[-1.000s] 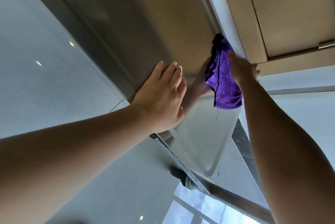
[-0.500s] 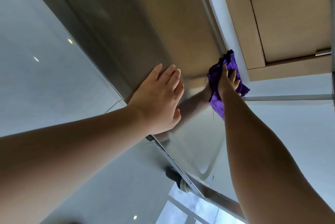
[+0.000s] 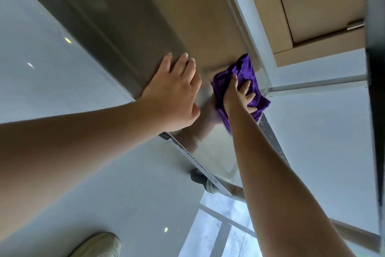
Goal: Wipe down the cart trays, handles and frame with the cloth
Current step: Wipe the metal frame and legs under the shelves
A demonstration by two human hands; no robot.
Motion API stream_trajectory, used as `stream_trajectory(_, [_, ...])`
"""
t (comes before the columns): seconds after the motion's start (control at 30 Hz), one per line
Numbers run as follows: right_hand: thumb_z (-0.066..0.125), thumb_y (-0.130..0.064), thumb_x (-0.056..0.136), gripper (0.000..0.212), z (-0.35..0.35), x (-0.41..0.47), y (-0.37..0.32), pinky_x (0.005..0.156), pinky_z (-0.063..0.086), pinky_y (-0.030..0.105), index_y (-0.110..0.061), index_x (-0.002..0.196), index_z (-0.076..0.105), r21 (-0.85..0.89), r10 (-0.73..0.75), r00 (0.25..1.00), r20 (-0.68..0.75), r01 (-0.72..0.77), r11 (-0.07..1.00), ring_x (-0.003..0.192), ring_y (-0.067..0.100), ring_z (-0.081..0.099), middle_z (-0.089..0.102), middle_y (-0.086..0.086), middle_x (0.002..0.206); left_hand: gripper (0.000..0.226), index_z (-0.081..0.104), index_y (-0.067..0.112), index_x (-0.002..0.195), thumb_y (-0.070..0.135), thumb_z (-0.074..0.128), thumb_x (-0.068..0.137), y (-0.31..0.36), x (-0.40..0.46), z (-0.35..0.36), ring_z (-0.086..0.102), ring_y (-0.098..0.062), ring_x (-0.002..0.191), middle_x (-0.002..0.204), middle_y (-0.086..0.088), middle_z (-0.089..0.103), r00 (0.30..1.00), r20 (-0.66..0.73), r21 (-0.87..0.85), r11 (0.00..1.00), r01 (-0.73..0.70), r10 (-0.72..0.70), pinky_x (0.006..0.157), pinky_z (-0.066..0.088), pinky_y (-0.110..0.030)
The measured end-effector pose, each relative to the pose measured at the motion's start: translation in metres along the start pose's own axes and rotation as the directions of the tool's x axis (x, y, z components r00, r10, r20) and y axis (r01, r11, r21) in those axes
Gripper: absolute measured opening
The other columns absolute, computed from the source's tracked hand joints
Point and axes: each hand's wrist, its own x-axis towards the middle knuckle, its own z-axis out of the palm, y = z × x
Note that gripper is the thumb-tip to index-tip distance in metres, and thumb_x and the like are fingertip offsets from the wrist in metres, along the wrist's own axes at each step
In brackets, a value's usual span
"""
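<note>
Glossy grey floor tiles (image 3: pixel 87 173) throw back small ceiling lights all around the cart, and beige cabinet doors (image 3: pixel 316 2) stand just beyond the steel tray (image 3: pixel 210 148), which I take as my landmark. From the head view, the only one, the left hand (image 3: pixel 173 98) lies flat on the tray's near-left edge, fingers straight and together, gripping nothing, apparently steadying the cart. Toward the tray's far corner, the right hand (image 3: pixel 239 98) presses the purple cloth (image 3: pixel 243 73) against the metal with fingers spread and fairly straight; it pushes the cloth rather than clutching it. Part of the cloth hangs past the tray's right rim, toward a dark strip (image 3: pixel 270 131) beside it that I cannot identify. Below the tray's near end a caster wheel (image 3: pixel 210 187) rests on the floor, and a pale shoe (image 3: pixel 100 244) stands well back from it. To my eye the risks are plain: the cart rolls on that slick floor if the wiping push outweighs the bracing palm; the loosely held cloth slides off the rim and drops, since nothing pinches it; and the far corner and rim get skipped, being at full reach. Handles and frame appear not yet dealt with, though little of them shows.
</note>
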Motion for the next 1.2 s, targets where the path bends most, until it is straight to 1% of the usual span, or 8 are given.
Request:
stream_trajectory(0.33, [0.026, -0.035, 0.098, 0.052, -0.001, -0.061, 0.028, 0.113, 0.007, 0.048, -0.031, 0.149, 0.017, 0.005, -0.117, 0.993, -0.002, 0.117, 0.993, 0.142, 0.032, 0.010, 0.016, 0.004, 0.156, 0.067, 0.026, 0.004, 0.141, 0.042, 0.036, 0.087, -0.003, -0.003, 0.002, 0.011, -0.033, 0.141, 0.151, -0.020, 0.018, 0.999, -0.036, -0.067, 0.998, -0.020, 0.018, 0.112, 0.008, -0.049])
stream_trajectory(0.47, [0.029, -0.029, 0.098, 0.050, -0.002, -0.090, 0.043, 0.112, 0.012, 0.047, -0.027, 0.148, 0.021, -0.007, -0.153, 0.988, 0.011, 0.153, 0.988, 0.140, 0.030, 0.014, 0.019, 0.005, 0.154, 0.067, 0.027, 0.004, 0.141, 0.043, 0.037, 0.087, -0.004, -0.008, 0.003, 0.011, -0.033, 0.141, 0.151, -0.019, 0.018, 0.999, -0.029, -0.070, 0.997, -0.035, 0.033, 0.112, 0.008, -0.049])
stream_trajectory(0.7, [0.035, -0.019, 0.096, 0.052, 0.002, -0.147, 0.085, 0.112, 0.015, 0.040, -0.023, 0.147, 0.027, -0.054, -0.335, 0.941, 0.050, 0.337, 0.940, 0.139, 0.027, 0.018, 0.028, 0.004, 0.150, 0.066, 0.029, 0.004, 0.140, 0.043, 0.038, 0.086, -0.006, -0.005, 0.002, 0.012, -0.032, 0.141, 0.151, -0.018, 0.019, 0.999, -0.035, -0.057, 0.998, -0.038, 0.036, 0.112, 0.008, -0.049])
stream_trajectory(0.87, [0.043, -0.030, 0.083, 0.062, -0.010, -0.190, 0.116, 0.114, 0.015, 0.049, -0.028, 0.143, 0.028, -0.095, -0.289, 0.935, 0.204, 0.313, 0.945, 0.141, 0.020, 0.015, 0.023, -0.008, 0.151, 0.064, 0.033, 0.005, 0.138, 0.043, 0.039, 0.086, -0.007, -0.006, 0.000, 0.013, -0.030, 0.141, 0.151, -0.017, 0.020, 0.999, -0.043, -0.054, 0.998, -0.027, 0.025, 0.112, 0.009, -0.047])
stream_trajectory(0.93, [0.042, -0.038, 0.065, 0.068, -0.021, -0.192, 0.118, 0.113, 0.015, 0.051, -0.030, 0.132, 0.038, 0.048, -0.218, 0.944, 0.248, 0.212, 0.976, 0.136, 0.017, 0.023, 0.033, -0.012, 0.140, 0.065, 0.031, 0.006, 0.140, 0.043, 0.039, 0.088, -0.007, -0.006, 0.001, 0.011, -0.029, 0.142, 0.152, -0.017, 0.018, 1.000, -0.021, -0.040, 0.999, -0.024, 0.023, 0.112, 0.008, -0.047])
stream_trajectory(1.0, [0.043, -0.044, 0.059, 0.068, -0.027, -0.185, 0.113, 0.113, 0.017, 0.051, -0.031, 0.126, 0.041, 0.238, -0.161, 0.965, 0.209, 0.110, 0.965, 0.133, 0.017, 0.029, 0.040, -0.008, 0.134, 0.065, 0.027, 0.006, 0.142, 0.044, 0.037, 0.090, -0.002, -0.006, 0.000, 0.008, -0.029, 0.143, 0.153, -0.017, 0.015, 1.000, 0.012, 0.018, 1.000, -0.003, 0.003, 0.112, 0.007, -0.049])
stream_trajectory(1.1, [0.040, -0.052, 0.079, 0.074, -0.015, -0.179, 0.105, 0.116, 0.004, 0.052, -0.033, 0.147, 0.019, 0.235, -0.135, 0.979, 0.151, 0.097, 0.967, 0.144, 0.017, 0.008, 0.019, -0.006, 0.154, 0.064, 0.023, 0.005, 0.144, 0.041, 0.034, 0.092, 0.012, -0.008, -0.006, 0.004, -0.029, 0.143, 0.154, -0.017, 0.013, 1.000, 0.012, 0.077, 0.997, 0.018, -0.019, 0.112, 0.003, -0.053])
stream_trajectory(1.2, [0.035, -0.045, 0.094, 0.063, 0.006, -0.177, 0.104, 0.114, -0.008, 0.050, -0.035, 0.149, 0.005, 0.145, -0.093, 0.990, 0.103, 0.077, 0.986, 0.144, 0.016, -0.011, -0.003, -0.008, 0.158, 0.059, 0.023, 0.006, 0.144, 0.040, 0.025, 0.096, 0.040, -0.017, 0.001, 0.003, -0.027, 0.144, 0.155, -0.014, 0.012, 0.995, 0.014, -0.059, 0.993, -0.098, 0.099, 0.112, 0.002, -0.052])
